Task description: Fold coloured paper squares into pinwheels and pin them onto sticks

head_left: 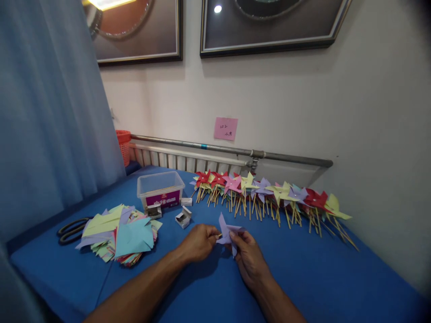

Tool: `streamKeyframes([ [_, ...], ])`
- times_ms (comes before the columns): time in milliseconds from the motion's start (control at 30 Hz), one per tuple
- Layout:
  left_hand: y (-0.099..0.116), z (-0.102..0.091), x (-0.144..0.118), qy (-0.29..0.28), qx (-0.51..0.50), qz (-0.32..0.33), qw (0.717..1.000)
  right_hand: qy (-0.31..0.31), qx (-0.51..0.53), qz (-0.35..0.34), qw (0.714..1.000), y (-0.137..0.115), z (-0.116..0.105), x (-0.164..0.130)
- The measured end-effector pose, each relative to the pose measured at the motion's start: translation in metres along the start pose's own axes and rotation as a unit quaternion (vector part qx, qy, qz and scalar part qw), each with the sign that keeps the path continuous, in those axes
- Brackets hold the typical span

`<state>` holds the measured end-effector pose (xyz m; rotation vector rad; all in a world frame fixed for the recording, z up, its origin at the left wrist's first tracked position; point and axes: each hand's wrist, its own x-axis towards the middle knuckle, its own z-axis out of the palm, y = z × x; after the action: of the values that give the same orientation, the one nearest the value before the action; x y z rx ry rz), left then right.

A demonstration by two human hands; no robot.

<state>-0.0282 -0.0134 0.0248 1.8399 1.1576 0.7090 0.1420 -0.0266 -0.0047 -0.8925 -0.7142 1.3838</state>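
Hands meet over the blue table point(303, 273) in the head view, the only one. The left hand point(198, 242) pinches a short stick end between thumb and forefinger, fingers closed around it. The right hand point(247, 251) grips one lavender paper pinwheel point(226, 231) from below, fingers curled shut on its folds; it sits just above the table's middle. Behind lies one long row of finished pinwheels point(269, 193), too overlapped to count. Left: one clear plastic box point(160, 188), two small open cartons point(183, 217), one stack of cut paper point(119, 233), one pair of scissors point(70, 229).
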Motion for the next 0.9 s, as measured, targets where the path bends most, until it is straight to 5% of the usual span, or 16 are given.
streamKeyframes([
  [300, 0.0019, -0.0006, 0.0004, -0.007, -0.002, -0.034, 0.999, 0.008, 0.004, -0.010, 1.000, 0.0013, -0.0007, 0.0024],
  [900, -0.0039, 0.0025, 0.0013, 0.031, 0.053, 0.017, 0.998, 0.010, -0.006, -0.015, 1.000, 0.0040, -0.0033, 0.0042],
])
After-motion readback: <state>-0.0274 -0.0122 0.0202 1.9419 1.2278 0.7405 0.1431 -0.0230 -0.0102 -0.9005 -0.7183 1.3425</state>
